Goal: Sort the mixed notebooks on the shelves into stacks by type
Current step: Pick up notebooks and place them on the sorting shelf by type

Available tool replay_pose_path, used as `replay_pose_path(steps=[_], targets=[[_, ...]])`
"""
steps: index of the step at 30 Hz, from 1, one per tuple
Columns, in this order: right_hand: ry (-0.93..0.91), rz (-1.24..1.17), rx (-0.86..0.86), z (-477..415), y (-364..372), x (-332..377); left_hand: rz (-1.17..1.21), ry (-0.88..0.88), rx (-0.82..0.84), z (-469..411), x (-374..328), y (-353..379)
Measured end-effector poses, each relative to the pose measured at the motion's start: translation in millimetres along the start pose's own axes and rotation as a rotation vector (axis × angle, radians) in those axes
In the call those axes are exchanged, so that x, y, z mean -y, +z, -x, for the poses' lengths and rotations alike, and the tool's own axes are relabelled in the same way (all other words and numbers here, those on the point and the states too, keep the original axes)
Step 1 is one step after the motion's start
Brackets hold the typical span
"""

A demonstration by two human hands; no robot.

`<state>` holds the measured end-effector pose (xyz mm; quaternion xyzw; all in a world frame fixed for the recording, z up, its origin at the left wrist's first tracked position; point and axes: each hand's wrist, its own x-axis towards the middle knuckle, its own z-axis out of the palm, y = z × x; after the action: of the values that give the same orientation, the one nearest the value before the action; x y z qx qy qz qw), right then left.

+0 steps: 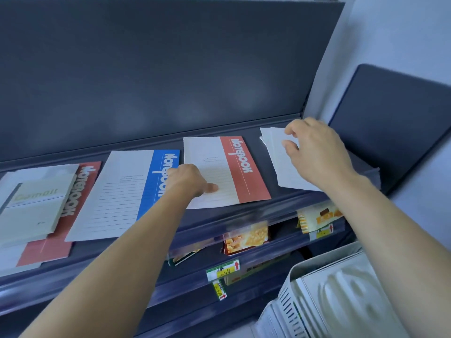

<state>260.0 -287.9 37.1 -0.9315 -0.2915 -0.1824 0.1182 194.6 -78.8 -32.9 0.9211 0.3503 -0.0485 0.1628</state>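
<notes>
Notebooks lie flat on a dark grey shelf [219, 217]. A red-striped notebook [240, 167] sits in the middle, and my left hand [189, 180] rests curled on its white lower left part. To its left lies a blue-striped notebook [127, 191]. Further left, a beige pad [34, 208] lies on top of another red-striped notebook [73, 211]. At the right end my right hand [314, 152] grips the top edge of a small pile of plain white notebooks [280, 164].
Below the shelf, a lower shelf holds snack packets [246, 239] behind yellow price tags [223, 269]. A white slatted basket [329, 296] with papers stands at lower right. The shelf's dark back panel [158, 69] rises behind the notebooks.
</notes>
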Motion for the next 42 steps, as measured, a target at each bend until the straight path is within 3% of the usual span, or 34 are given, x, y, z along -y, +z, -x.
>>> replay_pose_path(steps=[5, 14, 23, 29, 42], targets=[[0.042, 0.005, 0.006, 3, 5, -1, 0.058, 0.032, -0.032, -4, 2, -6], [0.12, 0.046, 0.037, 5, 19, -23, -0.04, -0.014, -0.162, 7, -5, -5], [0.416, 0.063, 0.291, 9, 48, -82, 0.348, 0.068, -0.38, 15, -20, -20], [0.573, -0.063, 0.401, -3, 59, -102, 0.507, 0.102, -0.408, 22, -35, -24], [0.609, -0.011, 0.441, -21, 61, -124, 0.557, 0.029, -0.416, 34, -52, -18]])
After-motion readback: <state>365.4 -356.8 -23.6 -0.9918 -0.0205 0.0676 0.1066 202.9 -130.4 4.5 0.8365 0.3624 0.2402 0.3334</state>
